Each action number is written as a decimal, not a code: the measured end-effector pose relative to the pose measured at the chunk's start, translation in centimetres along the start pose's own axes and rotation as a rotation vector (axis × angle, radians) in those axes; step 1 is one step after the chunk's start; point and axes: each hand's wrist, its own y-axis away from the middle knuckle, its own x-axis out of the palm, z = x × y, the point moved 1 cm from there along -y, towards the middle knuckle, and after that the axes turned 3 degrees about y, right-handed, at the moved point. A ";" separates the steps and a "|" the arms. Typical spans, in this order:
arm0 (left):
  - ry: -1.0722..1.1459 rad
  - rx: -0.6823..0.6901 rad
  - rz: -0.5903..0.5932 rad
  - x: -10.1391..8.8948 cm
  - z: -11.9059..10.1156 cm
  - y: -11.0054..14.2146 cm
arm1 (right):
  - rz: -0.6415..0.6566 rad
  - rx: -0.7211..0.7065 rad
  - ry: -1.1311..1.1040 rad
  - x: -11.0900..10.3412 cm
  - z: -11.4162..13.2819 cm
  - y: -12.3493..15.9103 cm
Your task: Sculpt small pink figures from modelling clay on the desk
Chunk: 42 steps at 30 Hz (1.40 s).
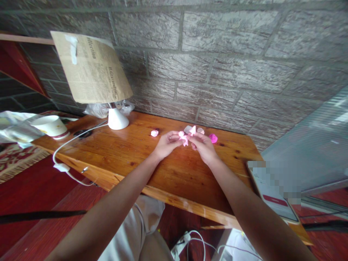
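Above the wooden table [174, 170], my left hand [169, 144] and my right hand [204, 145] meet with their fingertips closed on a small pale pink figure [185, 140]; its soft, clay-like material cannot be made out for certain. The left hand wears a ring. A pale pink pointed piece [193, 130] shows just above the right fingertips; whether it belongs to the figure is unclear. Behind the hands lie whitish lumps [187, 128], partly hidden. A bright magenta lump [213, 138] rests right of my right hand, and a light pink lump [154, 133] sits left of my left hand.
A lamp with a newsprint shade [92, 69] stands on the table's left, its white cord [78, 129] hanging over the front edge. Nearby are a paper cup [51, 127] and dark scissors-like handles [83, 133]. A tablet [274, 192] lies at right. A brick wall [231, 69] rises behind.
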 end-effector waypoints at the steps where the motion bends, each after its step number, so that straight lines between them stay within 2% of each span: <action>1: -0.002 0.003 -0.001 -0.1 0.0 0.0 | -0.002 0.001 -0.009 0.0 0.0 0.0; 9: -0.038 0.015 -0.004 -0.2 0.0 0.0 | 0.042 0.061 -0.028 -0.1 -0.2 -0.2; 16: -0.076 0.011 -0.038 -0.1 -0.1 0.1 | -0.009 0.067 -0.039 -0.2 0.0 -0.2; 23: -0.057 0.011 -0.026 0.1 -0.4 0.3 | 0.022 0.068 -0.016 -0.1 -0.1 -0.1; 42: -0.028 0.016 -0.035 0.2 -0.5 0.3 | -0.007 0.076 -0.056 -0.3 -0.4 -0.3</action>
